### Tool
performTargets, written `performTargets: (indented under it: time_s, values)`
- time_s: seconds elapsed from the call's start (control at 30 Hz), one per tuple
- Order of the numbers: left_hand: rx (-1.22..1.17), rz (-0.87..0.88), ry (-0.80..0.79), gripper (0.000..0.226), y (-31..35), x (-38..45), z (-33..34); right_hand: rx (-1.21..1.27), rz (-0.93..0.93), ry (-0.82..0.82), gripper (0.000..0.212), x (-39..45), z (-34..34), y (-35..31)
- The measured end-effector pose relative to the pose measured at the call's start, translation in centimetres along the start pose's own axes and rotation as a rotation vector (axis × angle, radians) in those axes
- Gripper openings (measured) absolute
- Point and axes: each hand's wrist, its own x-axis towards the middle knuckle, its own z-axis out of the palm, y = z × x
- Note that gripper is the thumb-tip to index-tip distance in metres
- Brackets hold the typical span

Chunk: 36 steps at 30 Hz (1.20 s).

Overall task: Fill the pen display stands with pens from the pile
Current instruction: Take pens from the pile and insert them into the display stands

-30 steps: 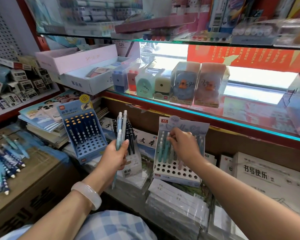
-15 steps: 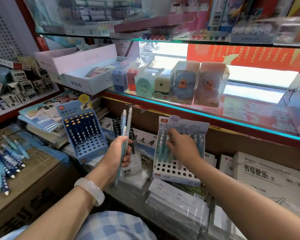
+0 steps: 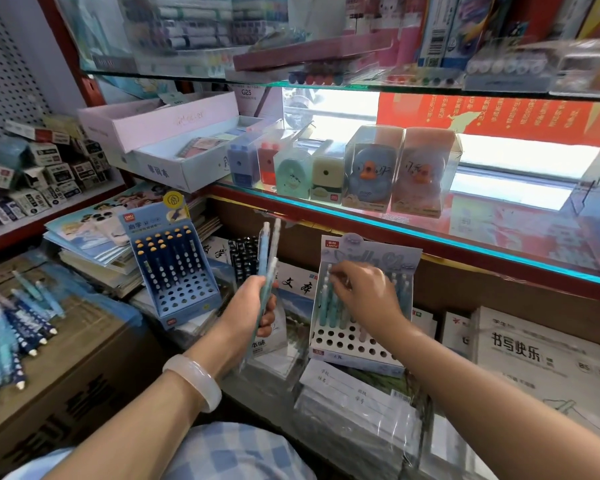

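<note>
My left hand (image 3: 253,306) grips a small bunch of pale blue pens (image 3: 269,251) upright, between the two stands. My right hand (image 3: 364,292) reaches into the white pen stand (image 3: 347,344), its fingertips pinching the top of a teal pen (image 3: 326,299) standing in the left rows. Several holes in the stand's front rows are bare. The blue pen stand (image 3: 184,296) to the left holds dark blue pens with yellow caps in its back rows. The pile of pens (image 3: 11,327) lies on a cardboard box at the far left.
A glass shelf edge (image 3: 430,237) hangs just above the white stand, carrying boxed sharpeners (image 3: 371,171). Stacked notebooks (image 3: 94,247) lie behind the blue stand. Wrapped paper packs (image 3: 357,403) sit below the white stand, and a white box (image 3: 541,362) is at the right.
My right hand has shifted slightly left along the back rows of the white stand. My left hand has risen a little with its pens.
</note>
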Motion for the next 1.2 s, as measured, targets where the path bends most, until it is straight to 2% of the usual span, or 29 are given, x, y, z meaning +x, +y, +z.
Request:
performTargets:
  time_s: [0.03,0.13,0.2,0.33,0.43,0.53,0.63,0.73,0.83,0.93,1.2]
  values:
    - [0.074,0.020,0.013,0.022,-0.1,0.0,0.2,0.102,0.003,-0.015,0.021,0.1,-0.2,-0.9]
    - [0.222,0.090,0.041,0.019,-0.5,0.1,0.7,0.385,0.004,-0.245,0.021,0.0,-0.5,-3.8]
    - [0.283,0.126,0.051,0.017,-0.5,0.1,0.9,0.555,0.066,-0.329,0.015,-0.1,-0.3,-4.9]
    - [0.317,0.183,0.025,0.017,-0.1,-0.1,0.5,0.831,0.261,-0.330,0.009,-0.2,-0.1,-5.6]
    - [0.344,0.179,0.018,0.021,-0.1,-0.4,0.4,0.922,0.331,-0.357,0.008,-0.3,-0.2,-5.7]
    - [0.409,0.190,0.002,0.022,-0.5,-0.5,0.6,0.890,0.324,-0.383,0.012,-0.5,-0.2,-5.4]
    - [0.484,0.224,0.045,0.019,-0.5,-0.2,0.5,0.817,0.304,-0.318,0.015,-0.4,-1.1,-4.5]
    - [0.518,0.249,0.163,0.016,-0.6,0.2,-0.8,0.653,0.242,-0.149,0.010,0.4,-2.7,-2.7]
    - [0.607,0.203,0.229,0.016,-1.1,0.8,-2.6,0.399,0.175,0.025,0.009,0.8,-3.1,-1.2]
    - [0.601,0.141,0.237,0.017,-1.7,1.0,-3.4,0.225,0.132,0.012,0.006,0.2,-1.5,-0.7]
    - [0.509,0.113,0.257,0.016,-2.0,1.6,-3.9,0.008,0.101,-0.082,0.011,-0.4,1.4,-0.2]
